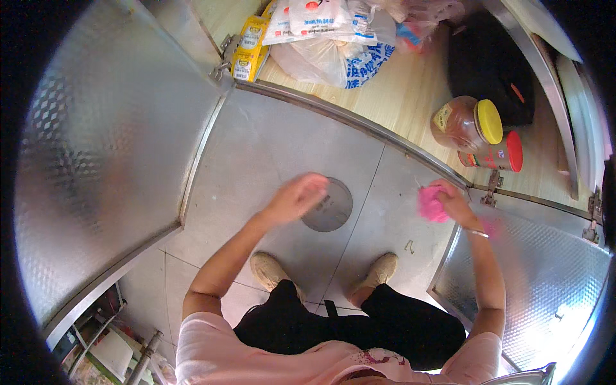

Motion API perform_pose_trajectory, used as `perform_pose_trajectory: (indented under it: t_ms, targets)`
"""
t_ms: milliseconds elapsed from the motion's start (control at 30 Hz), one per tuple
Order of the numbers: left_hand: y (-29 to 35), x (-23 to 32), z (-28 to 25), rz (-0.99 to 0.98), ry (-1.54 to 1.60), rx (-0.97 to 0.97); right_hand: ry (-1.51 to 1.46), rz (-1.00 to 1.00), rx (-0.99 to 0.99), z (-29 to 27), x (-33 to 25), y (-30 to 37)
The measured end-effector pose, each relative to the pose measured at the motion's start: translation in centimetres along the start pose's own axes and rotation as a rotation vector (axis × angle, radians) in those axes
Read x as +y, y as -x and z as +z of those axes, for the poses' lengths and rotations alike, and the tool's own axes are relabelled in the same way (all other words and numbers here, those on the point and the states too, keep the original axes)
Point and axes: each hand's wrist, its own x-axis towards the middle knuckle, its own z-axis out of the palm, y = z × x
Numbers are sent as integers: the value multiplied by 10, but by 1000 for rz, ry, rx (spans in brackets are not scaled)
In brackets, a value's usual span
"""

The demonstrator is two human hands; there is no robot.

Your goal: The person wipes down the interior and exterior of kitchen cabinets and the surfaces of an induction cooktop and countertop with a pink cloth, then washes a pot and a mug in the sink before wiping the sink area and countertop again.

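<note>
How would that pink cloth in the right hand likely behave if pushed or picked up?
The pink cloth is probably floppy, bunching unevenly in the right hand. It is likely light, being a small wad held one-handed. Its crumpled outline suggests squashing rather than rolling, though blur hides its weave.

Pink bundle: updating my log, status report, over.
Right hand holding pink bundle. Left hand blurred, apparently empty, partly hiding round floor plate. Open cabinet door beside right forearm.

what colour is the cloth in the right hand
Bright pink; the cloth shows in the head view.
</note>
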Motion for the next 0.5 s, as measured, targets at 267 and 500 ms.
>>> perform_pose_trajectory:
  t_ms: [267, 500]
  targets:
    - [1, 64, 52, -576, 867, -268, -195, -374, -325, 36, -88, 35]
    - [25, 80, 0, -574, 429, 55, -70, -327, -262, 69, -25, 26]
